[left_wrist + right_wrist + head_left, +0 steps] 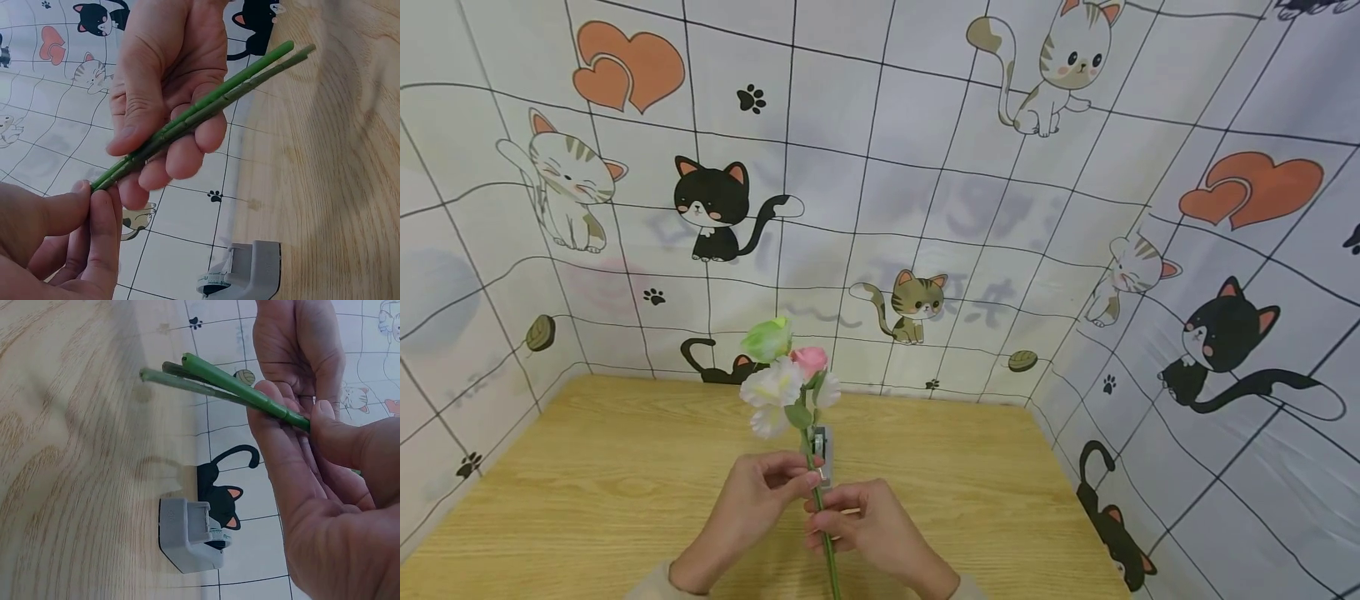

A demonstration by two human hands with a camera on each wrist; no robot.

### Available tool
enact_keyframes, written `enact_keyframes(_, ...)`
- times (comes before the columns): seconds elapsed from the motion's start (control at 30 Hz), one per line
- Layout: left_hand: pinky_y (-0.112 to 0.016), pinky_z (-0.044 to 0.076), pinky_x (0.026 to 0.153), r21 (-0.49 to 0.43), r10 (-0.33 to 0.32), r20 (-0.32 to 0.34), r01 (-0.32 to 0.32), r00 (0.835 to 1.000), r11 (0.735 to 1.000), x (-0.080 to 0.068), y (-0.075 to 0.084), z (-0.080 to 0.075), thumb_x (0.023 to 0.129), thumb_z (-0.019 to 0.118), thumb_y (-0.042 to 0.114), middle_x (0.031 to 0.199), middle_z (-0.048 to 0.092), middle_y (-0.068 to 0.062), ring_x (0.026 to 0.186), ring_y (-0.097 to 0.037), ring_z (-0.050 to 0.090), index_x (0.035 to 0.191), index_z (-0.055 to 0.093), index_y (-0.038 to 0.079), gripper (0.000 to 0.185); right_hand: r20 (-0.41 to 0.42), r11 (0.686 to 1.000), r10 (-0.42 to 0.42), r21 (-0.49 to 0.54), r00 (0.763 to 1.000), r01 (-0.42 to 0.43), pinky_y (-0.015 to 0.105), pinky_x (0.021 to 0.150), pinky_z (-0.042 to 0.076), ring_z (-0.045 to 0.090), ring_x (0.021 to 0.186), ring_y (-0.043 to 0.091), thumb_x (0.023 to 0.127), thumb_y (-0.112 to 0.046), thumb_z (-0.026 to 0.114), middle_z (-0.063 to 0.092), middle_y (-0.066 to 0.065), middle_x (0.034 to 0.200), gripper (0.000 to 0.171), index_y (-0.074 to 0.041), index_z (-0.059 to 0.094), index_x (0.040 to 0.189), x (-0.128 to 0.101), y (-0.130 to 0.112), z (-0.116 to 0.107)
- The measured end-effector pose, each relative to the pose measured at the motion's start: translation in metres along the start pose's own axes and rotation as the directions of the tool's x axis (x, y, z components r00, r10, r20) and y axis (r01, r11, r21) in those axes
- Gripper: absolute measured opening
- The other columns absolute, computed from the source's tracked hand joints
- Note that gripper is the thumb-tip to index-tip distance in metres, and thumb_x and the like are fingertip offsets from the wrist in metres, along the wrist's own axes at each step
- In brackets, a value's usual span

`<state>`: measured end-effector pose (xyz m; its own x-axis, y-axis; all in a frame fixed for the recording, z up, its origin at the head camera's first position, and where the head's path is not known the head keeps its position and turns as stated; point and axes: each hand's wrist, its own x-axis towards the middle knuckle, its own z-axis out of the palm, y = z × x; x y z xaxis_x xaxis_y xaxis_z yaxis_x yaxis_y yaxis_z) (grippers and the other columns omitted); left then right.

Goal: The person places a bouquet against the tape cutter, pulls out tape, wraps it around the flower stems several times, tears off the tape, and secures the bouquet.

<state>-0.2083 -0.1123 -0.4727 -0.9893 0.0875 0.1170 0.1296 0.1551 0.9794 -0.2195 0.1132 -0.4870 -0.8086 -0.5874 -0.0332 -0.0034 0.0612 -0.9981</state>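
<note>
A small bunch of artificial flowers stands upright between the two hands in the head view, with a green bloom [767, 338], a pink bloom [810, 360] and white blooms [772, 385] on top. My left hand [758, 493] pinches the green stems just under the leaves. Lower down, my right hand [871, 527] grips the same stems between thumb and fingers. Three stem ends [228, 384] stick out past the right hand in the right wrist view, slightly fanned apart. In the left wrist view the stems [206, 103] lie across the right hand's fingers.
A grey tape dispenser [187, 534] stands on the wooden table [625, 450] just behind the stems, partly hidden by them in the head view. White cloth walls [925, 192] printed with cats and grid lines enclose the table at the back and sides.
</note>
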Motion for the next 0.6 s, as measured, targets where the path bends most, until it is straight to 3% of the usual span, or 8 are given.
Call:
enact_keyframes(0.27,-0.019,0.064,0.092,-0.048,-0.026,0.019,0.027,0.999,0.998,-0.0007,-0.0013,-0.0023,0.104,0.091,0.024,0.119,0.09,-0.011,0.105,-0.014,0.087,0.123,0.088,0.005,0.027,0.003,0.997,0.012,0.071,1.0,-0.012,0.048,0.089,0.075,0.088,0.09,0.016,0.11,-0.007,0.081,0.078,0.047,0.119,0.017,0.005,0.085,0.122,0.001,-0.0003,-0.0001)
enact_keyframes(0.6,-0.022,0.064,0.087,-0.052,0.008,0.007,-0.008,1.0,0.999,0.0002,-0.0038,0.0008,0.103,0.091,0.018,0.112,0.09,-0.013,0.101,-0.012,0.086,0.117,0.09,0.004,0.019,-0.029,0.996,0.025,0.084,0.999,-0.023,0.046,0.085,0.075,0.087,0.085,0.016,0.106,-0.008,0.086,0.086,0.031,0.107,0.022,0.011,0.084,0.118,0.0027,0.0025,0.0022)
